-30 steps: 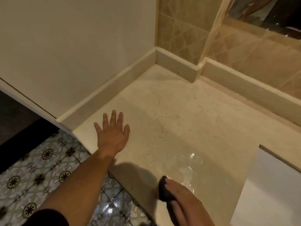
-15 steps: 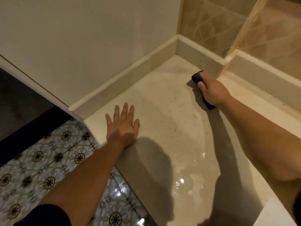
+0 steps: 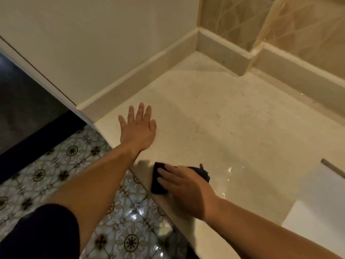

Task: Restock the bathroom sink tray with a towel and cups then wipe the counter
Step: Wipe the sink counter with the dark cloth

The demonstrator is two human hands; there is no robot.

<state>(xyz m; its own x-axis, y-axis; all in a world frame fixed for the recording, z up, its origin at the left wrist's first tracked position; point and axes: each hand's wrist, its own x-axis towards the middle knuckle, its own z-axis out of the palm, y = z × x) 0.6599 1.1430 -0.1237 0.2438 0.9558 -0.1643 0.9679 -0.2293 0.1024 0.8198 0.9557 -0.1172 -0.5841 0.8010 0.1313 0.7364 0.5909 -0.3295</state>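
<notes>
The beige stone counter fills the middle of the head view. My left hand lies flat on it near its left front corner, fingers spread, holding nothing. My right hand presses a dark cloth onto the counter right at the front edge; the cloth shows on both sides of my fingers. A wet, shiny patch lies just right of the cloth. No tray, towel or cups are in view.
A white sink edge sits at the right. A low stone backsplash runs along the back and left wall, with tan tiles above. Patterned floor tiles lie below the counter's front edge.
My right hand has swept the cloth from the back corner of the counter down to the front edge. My left hand has stayed flat in the same spot.
</notes>
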